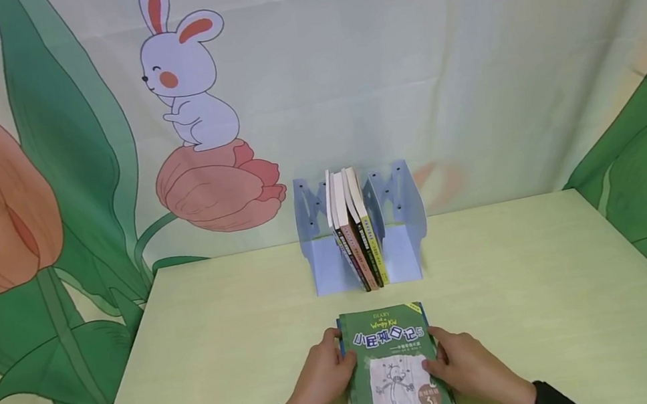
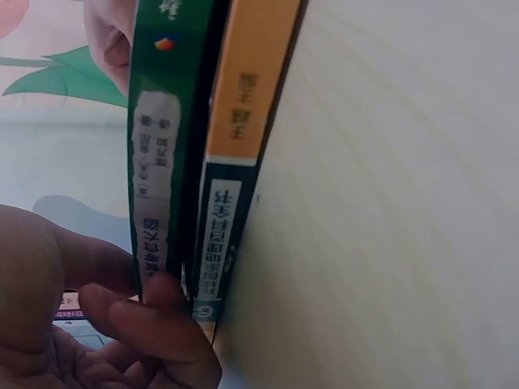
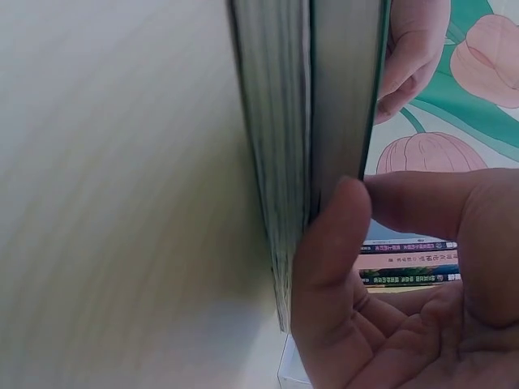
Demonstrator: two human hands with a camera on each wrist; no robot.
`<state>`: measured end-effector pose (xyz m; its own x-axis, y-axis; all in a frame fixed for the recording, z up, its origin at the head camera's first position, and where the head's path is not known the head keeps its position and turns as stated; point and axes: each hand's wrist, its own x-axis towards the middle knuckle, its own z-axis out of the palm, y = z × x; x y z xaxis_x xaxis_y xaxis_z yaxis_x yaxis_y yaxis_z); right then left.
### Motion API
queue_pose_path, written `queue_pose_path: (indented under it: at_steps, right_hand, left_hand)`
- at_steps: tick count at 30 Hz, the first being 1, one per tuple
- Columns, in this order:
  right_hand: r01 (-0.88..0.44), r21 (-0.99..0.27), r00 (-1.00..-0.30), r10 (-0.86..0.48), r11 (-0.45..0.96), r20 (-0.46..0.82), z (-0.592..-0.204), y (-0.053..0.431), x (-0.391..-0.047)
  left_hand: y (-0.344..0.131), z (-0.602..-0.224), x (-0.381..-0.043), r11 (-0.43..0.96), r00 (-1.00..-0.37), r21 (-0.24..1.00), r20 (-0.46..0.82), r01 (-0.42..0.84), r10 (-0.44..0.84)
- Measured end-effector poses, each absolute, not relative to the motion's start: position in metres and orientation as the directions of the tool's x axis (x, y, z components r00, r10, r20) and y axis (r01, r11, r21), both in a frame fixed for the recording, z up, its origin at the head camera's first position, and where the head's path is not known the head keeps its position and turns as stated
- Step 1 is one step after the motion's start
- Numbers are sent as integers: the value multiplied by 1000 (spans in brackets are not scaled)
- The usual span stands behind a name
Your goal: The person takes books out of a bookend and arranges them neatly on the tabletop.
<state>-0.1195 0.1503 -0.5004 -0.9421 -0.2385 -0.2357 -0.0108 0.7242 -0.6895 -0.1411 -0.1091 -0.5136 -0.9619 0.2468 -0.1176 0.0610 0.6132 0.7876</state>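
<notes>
Two Books Stacked, a Hand at Each Side

The green book [image 1: 391, 372] lies cover up in front of you, its title toward the rack, on top of a lower book [image 2: 231, 174] with an orange and dark spine. To handle the pair well, keep your grip even on both sides and press inward just enough that the upper cover doesn't slide over the lower one. It would help to square the two edges, since a blue strip shows past the green cover near its top corners. Slick covers could slip if only the top book is pinched, so make sure your fingers catch both.

The green book sits between your two hands. Your left hand [image 1: 323, 372] bends round the spine side, its thumb [image 1: 349, 362] at the cover's edge and its fingers curled against the spine. Your right hand [image 1: 470, 362] pinches the page side, thumb [image 1: 435, 367] over the cover and a finger against the pages. You can't tell from these views how far either hand reaches beneath the lower book, or whether the stack is raised off the table [image 1: 226, 349].

Just beyond stands a pale blue book rack [image 1: 329, 275], holding a leaning row of books [image 1: 360, 238]. A printed curtain [image 1: 345, 78] hangs behind.
</notes>
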Motion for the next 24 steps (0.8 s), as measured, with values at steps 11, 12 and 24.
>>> queue_pose_path:
  at_steps: [11,12,24]
  right_hand:
    - [-12,-696,-938,-250,718,-241,-499,152,-121]
    - [-13,-697,-938,-251,717,-241,-499,152,-121]
    - [46,-674,-953,-170,738,-251,-488,151,-121]
  left_hand:
    - [-110,-514,-143,613,-957,790,-153,31,246]
    - [-110,-514,-143,613,-956,790,-160,26,246]
    - [-114,-508,-142,623,-952,781,-219,-39,215]
